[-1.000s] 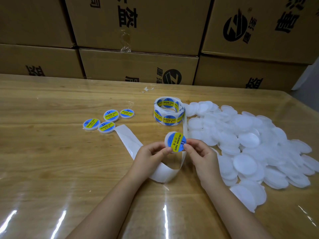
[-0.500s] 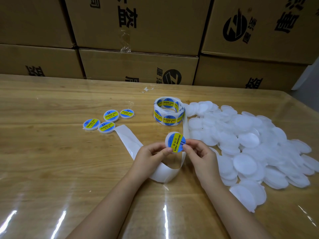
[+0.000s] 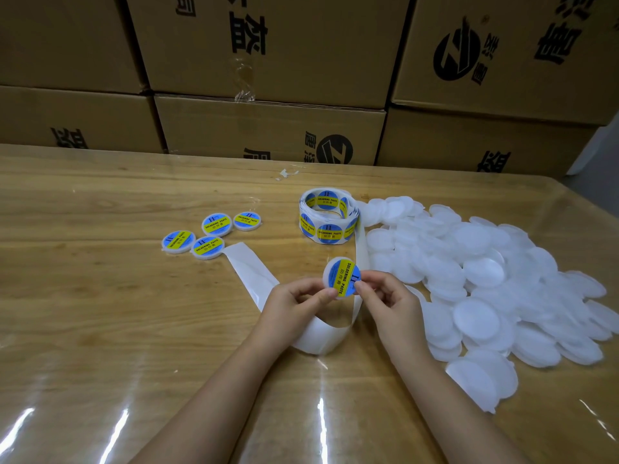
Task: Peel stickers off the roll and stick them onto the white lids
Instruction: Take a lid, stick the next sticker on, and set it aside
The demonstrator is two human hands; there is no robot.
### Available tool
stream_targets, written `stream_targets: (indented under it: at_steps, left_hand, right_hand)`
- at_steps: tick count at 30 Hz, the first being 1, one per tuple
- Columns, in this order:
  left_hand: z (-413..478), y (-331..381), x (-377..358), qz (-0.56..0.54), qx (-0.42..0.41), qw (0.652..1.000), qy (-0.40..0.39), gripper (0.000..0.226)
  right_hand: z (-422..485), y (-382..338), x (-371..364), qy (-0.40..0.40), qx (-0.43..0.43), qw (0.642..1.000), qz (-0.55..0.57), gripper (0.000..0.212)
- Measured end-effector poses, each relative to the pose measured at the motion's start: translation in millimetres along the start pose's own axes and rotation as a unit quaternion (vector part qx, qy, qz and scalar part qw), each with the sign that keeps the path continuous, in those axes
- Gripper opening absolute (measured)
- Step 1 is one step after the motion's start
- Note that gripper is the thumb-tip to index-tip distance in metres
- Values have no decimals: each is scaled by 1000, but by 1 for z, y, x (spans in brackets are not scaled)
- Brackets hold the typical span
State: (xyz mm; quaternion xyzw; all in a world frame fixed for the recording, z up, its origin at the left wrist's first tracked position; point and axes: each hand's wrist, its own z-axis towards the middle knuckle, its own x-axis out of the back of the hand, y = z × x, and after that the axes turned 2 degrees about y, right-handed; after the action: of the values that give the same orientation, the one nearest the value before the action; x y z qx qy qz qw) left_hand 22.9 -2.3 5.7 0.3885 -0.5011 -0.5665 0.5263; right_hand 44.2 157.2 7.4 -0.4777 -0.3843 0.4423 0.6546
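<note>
**Q:** Which step is shown?
**A:** Sticker application. A round white plastic lid (image 3: 327, 270) carrying a blue-and-yellow round sticker (image 3: 343, 279) is held upright above the wooden table (image 3: 100, 313), between the two hands. The left hand (image 3: 294, 301) pinches the lid's lower left edge, fingers curled. The right hand (image 3: 385, 298) pinches its right edge, with a fingertip on the sticker.

**Q:** Where are the supplies?
**A:** The roll of stickers (image 3: 326, 216) stands beyond the hands, and its bare white backing strip (image 3: 254, 279) loops beneath them. The heap of unlabelled white lids (image 3: 485, 272) lies to the right, just beside the roll. Four labelled lids (image 3: 211, 234) lie well apart to the left.

**Q:** What does the next move call for?
**A:** Probably smoothing the sticker flat and centred, then setting this lid with the four labelled ones. After that, a fresh sticker must be peeled from the roll. Whether the sticker is fully pressed down cannot be told.
</note>
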Motion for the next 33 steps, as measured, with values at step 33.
stream_targets:
  at_steps: [33]
  left_hand:
    - [-6, 0, -7, 290, -253, 920, 71, 25]
  right_hand:
    - [-2, 0, -2, 10, 17, 998, -54, 18]
